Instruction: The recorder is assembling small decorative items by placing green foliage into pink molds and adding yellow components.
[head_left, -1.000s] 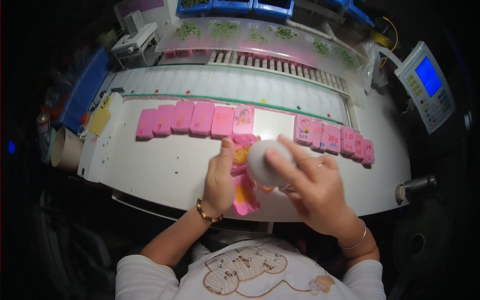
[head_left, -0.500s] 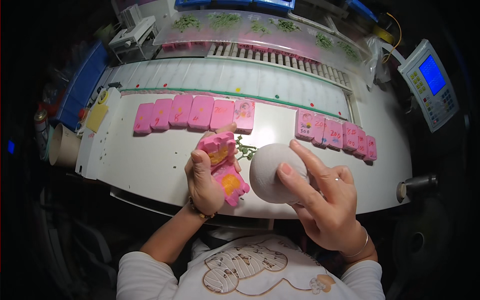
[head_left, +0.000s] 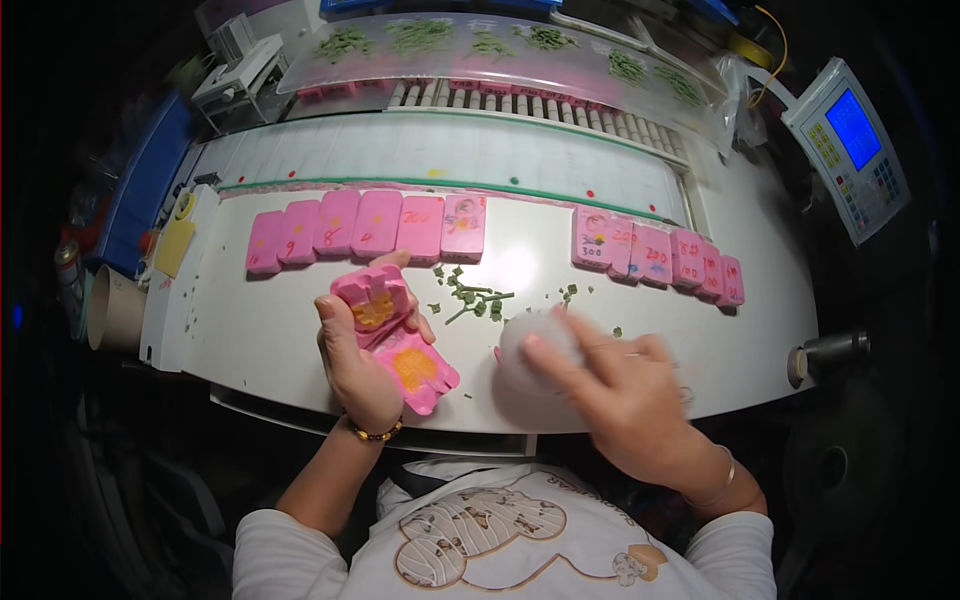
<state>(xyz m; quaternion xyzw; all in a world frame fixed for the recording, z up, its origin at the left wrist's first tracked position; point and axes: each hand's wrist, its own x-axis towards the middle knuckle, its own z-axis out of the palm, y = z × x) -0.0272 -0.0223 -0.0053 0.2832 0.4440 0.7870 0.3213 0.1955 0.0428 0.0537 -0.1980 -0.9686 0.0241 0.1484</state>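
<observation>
The two-part pink rubbery mould with yellow-stained hollows (head_left: 402, 355) lies spread in my left hand (head_left: 360, 372), fingers half curled behind it. My right hand (head_left: 640, 405) bends its fingers around a rounded grey ball (head_left: 538, 352), though blur hides the exact grip. The opening looks done: small branching green pieces (head_left: 478, 300) lie loose on the white tabletop (head_left: 280, 345); whether any remain inside, I can't tell.

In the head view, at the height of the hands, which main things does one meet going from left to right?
Beige cylinder → left hand holding open pink mould → grey ball in right hand → dark cylinder.
</observation>
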